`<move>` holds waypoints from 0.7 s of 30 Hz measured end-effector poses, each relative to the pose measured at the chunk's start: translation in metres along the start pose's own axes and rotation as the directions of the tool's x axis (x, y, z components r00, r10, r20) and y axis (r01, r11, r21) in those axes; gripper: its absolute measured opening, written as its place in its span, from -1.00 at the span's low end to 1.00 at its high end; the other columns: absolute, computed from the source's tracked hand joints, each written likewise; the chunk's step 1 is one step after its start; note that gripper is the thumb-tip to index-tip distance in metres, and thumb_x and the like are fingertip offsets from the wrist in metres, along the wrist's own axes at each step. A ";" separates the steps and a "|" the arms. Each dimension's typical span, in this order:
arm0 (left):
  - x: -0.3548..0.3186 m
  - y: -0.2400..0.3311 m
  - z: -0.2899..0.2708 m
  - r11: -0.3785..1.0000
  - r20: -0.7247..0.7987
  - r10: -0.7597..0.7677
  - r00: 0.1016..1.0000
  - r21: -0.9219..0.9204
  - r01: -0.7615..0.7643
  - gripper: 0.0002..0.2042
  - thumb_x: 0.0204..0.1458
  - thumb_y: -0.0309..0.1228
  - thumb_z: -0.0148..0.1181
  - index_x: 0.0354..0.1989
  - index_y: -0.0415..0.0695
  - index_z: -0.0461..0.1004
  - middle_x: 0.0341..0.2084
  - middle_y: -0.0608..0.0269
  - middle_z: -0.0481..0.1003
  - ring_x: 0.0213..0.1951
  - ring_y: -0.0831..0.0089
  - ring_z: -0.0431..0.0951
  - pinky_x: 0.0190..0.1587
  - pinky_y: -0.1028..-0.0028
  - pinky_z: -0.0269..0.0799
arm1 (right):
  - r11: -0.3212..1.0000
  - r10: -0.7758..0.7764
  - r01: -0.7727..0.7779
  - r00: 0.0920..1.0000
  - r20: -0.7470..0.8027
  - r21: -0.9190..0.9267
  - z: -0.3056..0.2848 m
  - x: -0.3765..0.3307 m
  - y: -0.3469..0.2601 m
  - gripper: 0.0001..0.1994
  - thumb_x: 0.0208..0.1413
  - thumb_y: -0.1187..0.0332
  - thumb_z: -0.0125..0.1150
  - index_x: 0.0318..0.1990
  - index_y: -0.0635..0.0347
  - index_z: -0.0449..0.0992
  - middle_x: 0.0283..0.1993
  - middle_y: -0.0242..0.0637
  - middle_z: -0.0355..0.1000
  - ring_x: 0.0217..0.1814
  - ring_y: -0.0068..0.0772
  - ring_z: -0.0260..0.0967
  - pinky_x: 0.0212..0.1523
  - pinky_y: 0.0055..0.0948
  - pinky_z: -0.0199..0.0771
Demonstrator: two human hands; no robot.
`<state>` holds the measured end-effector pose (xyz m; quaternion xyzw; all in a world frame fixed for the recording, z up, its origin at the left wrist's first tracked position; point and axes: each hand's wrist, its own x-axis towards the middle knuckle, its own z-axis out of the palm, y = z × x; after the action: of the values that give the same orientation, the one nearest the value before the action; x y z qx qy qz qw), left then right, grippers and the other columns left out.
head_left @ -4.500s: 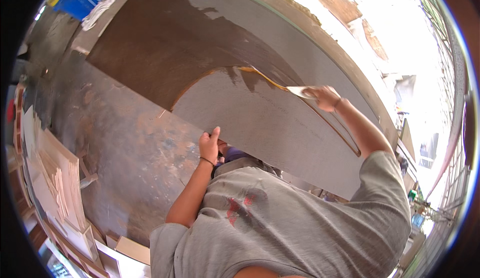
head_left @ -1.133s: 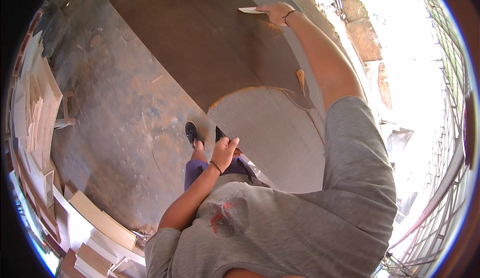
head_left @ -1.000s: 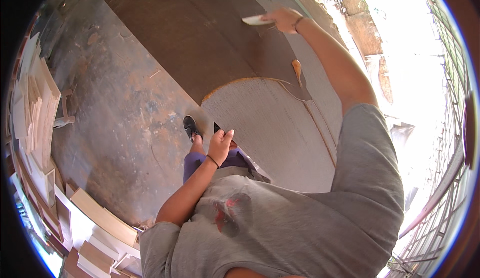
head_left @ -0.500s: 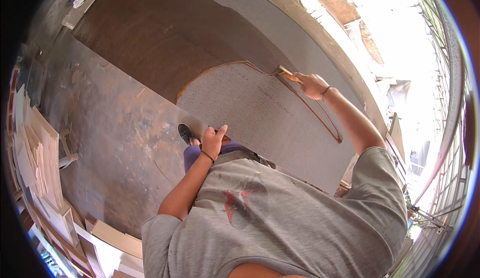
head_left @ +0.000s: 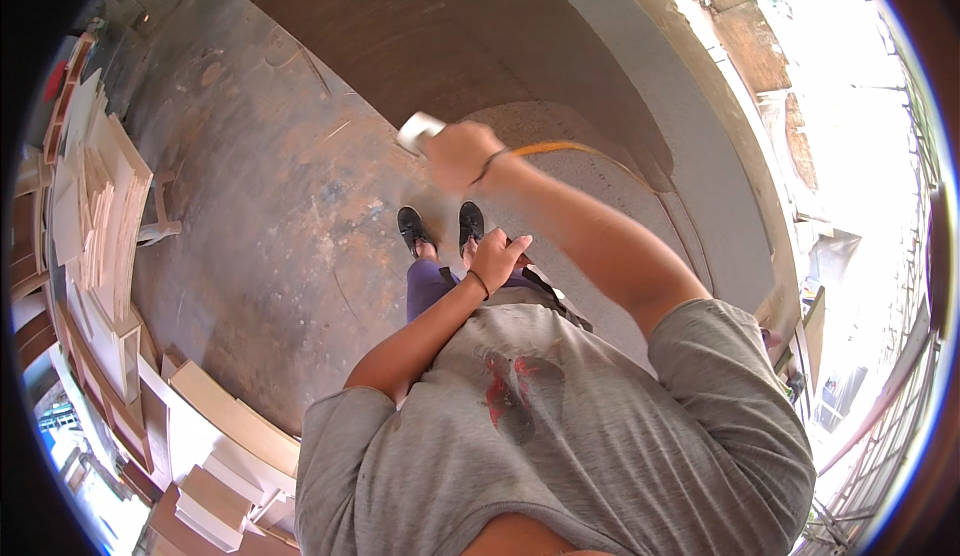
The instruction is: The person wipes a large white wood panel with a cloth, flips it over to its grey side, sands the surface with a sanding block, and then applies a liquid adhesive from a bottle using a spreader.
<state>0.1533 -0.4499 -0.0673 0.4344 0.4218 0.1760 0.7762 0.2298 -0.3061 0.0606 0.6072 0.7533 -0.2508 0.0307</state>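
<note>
My right hand [head_left: 460,156] reaches over the near left edge of a large grey sheet [head_left: 735,226], closed around a spreader [head_left: 420,133]. Its flat white head is blurred by motion. A wet brown coating [head_left: 420,31] covers much of the sheet's far part, and a yellow-orange line of liquid [head_left: 560,146] curves out beyond my right wrist. At my waist, my left hand [head_left: 494,256] is closed with the thumb sticking out. Something dark red shows beside its fingers, too hidden to name.
My feet in black shoes [head_left: 471,220] stand on a stained concrete floor [head_left: 270,206]. Stacked pale boards [head_left: 125,221] line the left, with more board pieces [head_left: 225,406] at lower left. A low ledge [head_left: 775,146] runs along the sheet's far right side.
My right hand has swept the spreader left across the sheet to its near edge. The coating's boundary has shifted. My view has turned, and both shoes now show.
</note>
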 end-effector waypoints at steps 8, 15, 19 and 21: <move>-0.006 0.025 -0.002 0.960 0.080 -0.222 0.972 -0.155 0.232 -0.74 -0.02 -0.31 0.12 -0.39 -0.32 0.38 -0.46 0.09 0.47 -0.48 0.43 0.54 -0.46 0.55 0.48 | 0.996 -0.006 0.017 0.992 -0.129 0.090 -0.045 -0.083 0.016 -0.53 -0.16 0.37 0.04 0.03 0.16 0.28 -0.48 -0.07 0.44 -0.40 -0.10 0.46 -0.44 -0.24 0.44; -0.009 0.004 0.022 0.958 0.220 -0.267 0.938 -0.045 0.284 -0.64 -0.03 -0.29 0.15 -0.51 -0.48 0.40 -0.55 -0.02 0.49 -0.51 0.34 0.56 -0.48 0.52 0.52 | 0.768 0.640 -0.618 0.737 -0.218 0.166 -0.006 -0.213 0.220 -0.64 -0.12 0.47 -0.04 -0.08 0.17 0.40 -0.32 -0.04 0.46 -0.25 -0.09 0.43 -0.21 -0.27 0.41; -0.019 0.015 0.025 0.944 0.197 -0.302 0.933 -0.077 0.322 -0.64 -0.02 -0.30 0.14 -0.56 -0.48 0.39 -0.59 -0.03 0.49 -0.54 0.34 0.56 -0.49 0.56 0.51 | 0.826 0.551 -0.564 0.807 -0.209 0.003 0.021 -0.175 0.202 -0.70 -0.15 0.46 -0.04 -0.18 0.22 0.45 -0.33 -0.05 0.46 -0.24 -0.07 0.42 -0.21 -0.27 0.42; -0.019 0.008 0.023 0.958 0.179 -0.266 0.947 -0.061 0.280 -0.65 -0.03 -0.32 0.14 -0.57 -0.47 0.39 -0.61 -0.02 0.48 -0.56 0.34 0.55 -0.50 0.57 0.50 | 0.858 0.510 -0.512 0.844 -0.166 0.039 0.005 -0.135 0.148 -0.76 -0.17 0.44 -0.04 -0.32 0.28 0.49 -0.36 -0.02 0.46 -0.27 -0.08 0.44 -0.26 -0.24 0.44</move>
<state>0.1611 -0.4699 -0.0454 0.3517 0.4024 0.0471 0.8439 0.4015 -0.4095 0.0536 0.8048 0.5651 -0.1783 0.0338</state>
